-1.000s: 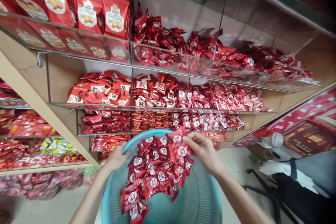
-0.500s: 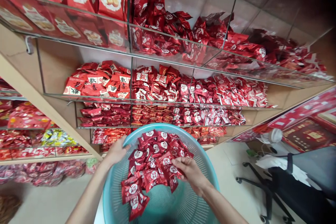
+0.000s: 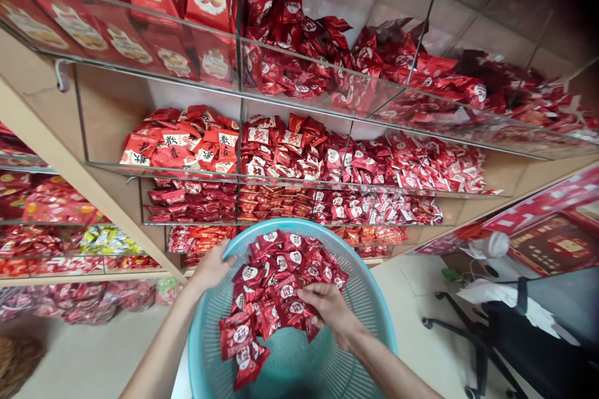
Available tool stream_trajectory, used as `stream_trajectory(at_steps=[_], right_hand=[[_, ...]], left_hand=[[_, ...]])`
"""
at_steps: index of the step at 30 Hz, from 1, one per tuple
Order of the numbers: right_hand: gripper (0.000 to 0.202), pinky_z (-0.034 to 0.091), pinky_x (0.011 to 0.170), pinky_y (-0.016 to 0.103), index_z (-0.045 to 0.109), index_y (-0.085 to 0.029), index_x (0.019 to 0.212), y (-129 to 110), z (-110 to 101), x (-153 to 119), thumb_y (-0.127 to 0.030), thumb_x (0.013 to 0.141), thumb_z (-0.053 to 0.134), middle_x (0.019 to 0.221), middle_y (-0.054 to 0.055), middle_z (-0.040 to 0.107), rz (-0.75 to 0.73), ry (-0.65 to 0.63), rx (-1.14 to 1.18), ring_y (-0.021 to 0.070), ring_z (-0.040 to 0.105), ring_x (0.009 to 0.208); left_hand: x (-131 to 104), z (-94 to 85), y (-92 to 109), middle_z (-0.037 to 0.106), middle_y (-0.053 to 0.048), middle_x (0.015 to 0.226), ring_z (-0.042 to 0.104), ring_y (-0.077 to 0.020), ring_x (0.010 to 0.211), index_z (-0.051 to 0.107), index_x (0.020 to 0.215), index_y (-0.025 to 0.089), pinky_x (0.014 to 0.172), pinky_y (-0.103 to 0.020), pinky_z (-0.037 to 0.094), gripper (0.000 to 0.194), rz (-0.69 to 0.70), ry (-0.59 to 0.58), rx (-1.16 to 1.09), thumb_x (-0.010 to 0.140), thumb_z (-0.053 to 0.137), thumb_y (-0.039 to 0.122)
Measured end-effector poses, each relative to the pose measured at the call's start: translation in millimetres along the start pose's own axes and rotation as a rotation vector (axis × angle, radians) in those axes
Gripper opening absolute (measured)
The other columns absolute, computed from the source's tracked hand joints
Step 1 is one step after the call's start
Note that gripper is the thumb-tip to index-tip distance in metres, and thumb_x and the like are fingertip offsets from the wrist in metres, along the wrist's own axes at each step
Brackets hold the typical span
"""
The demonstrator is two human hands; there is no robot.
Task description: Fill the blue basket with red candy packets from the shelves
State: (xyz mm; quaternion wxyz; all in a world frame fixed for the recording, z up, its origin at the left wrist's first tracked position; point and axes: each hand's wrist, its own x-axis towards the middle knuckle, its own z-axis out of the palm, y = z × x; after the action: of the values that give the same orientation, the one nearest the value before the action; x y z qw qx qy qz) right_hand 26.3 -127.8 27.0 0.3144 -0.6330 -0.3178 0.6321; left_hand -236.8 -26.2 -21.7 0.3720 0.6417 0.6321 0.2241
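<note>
The left hand [image 3: 213,271] grips the far-left rim of the teal basket [image 3: 367,312]. The right hand [image 3: 330,310] pinches a red packet [image 3: 286,288] between thumb and fingers. This packet lies against other packets [image 3: 248,273] inside the basket, before the shelf unit [image 3: 110,112]

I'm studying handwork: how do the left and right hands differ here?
The left hand grips the rim of the turquoise basket; the right hand pinches a red packet. The left hand is at the basket's edge, while the right hand is over its interior. Both are bare.
</note>
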Motion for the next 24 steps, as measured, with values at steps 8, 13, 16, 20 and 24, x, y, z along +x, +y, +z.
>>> stream_trajectory(at_steps=[8, 13, 16, 20, 24], right_hand=[[0.041, 0.025, 0.032, 0.019, 0.058, -0.017, 0.074, -2, -10, -10, -0.052, 0.058, 0.071, 0.052, -0.006, 0.048, -0.082, -0.003, -0.035, 0.0046, 0.039, 0.035], [0.040, 0.026, 0.036, 0.020, 0.057, -0.016, 0.073, -23, -31, -18, -0.054, 0.065, 0.065, 0.052, -0.005, 0.047, -0.247, 0.016, -0.105, 0.0048, 0.035, 0.040], [0.038, 0.028, 0.040, 0.021, 0.058, -0.016, 0.075, -35, -48, -13, -0.054, 0.069, 0.062, 0.054, -0.004, 0.049, -0.379, 0.093, -0.190, 0.0062, 0.036, 0.043], [0.032, 0.039, 0.054, 0.025, 0.061, -0.017, 0.083, -42, -60, -2, -0.048, 0.077, 0.054, 0.069, 0.002, 0.059, -0.561, 0.183, -0.422, 0.0123, 0.050, 0.057], [0.025, 0.042, 0.066, 0.028, 0.063, -0.020, 0.092, -40, -56, 4, -0.037, 0.083, 0.046, 0.082, 0.005, 0.065, -0.634, 0.181, -0.679, 0.0179, 0.057, 0.072]], left_hand=[[1, -0.8, -2, 0.068, -0.003, 0.092, 0.062, -0.0208, 0.084, 0.056, 0.096, 0.019, 0.079, -0.030, 0.046, 0.033, 0.037, -0.042, 0.014, 0.069, 0.048, 0.036], [1, -2.0, 1, 0.068, -0.003, 0.089, 0.062, -0.0211, 0.082, 0.055, 0.094, 0.019, 0.078, -0.031, 0.046, 0.033, 0.026, -0.050, 0.027, 0.067, 0.047, 0.037], [0, -3.2, 5, 0.068, -0.004, 0.089, 0.062, -0.0219, 0.083, 0.055, 0.094, 0.018, 0.077, -0.031, 0.046, 0.035, 0.013, -0.049, 0.039, 0.066, 0.047, 0.039], [-1, -3.5, 6, 0.067, -0.004, 0.087, 0.062, -0.0217, 0.083, 0.054, 0.092, 0.019, 0.077, -0.030, 0.046, 0.033, 0.026, -0.048, 0.036, 0.067, 0.046, 0.038], [-1, -2.1, 3, 0.067, -0.001, 0.081, 0.062, -0.0209, 0.079, 0.054, 0.089, 0.020, 0.076, -0.030, 0.046, 0.028, 0.041, -0.041, 0.035, 0.068, 0.046, 0.037]])
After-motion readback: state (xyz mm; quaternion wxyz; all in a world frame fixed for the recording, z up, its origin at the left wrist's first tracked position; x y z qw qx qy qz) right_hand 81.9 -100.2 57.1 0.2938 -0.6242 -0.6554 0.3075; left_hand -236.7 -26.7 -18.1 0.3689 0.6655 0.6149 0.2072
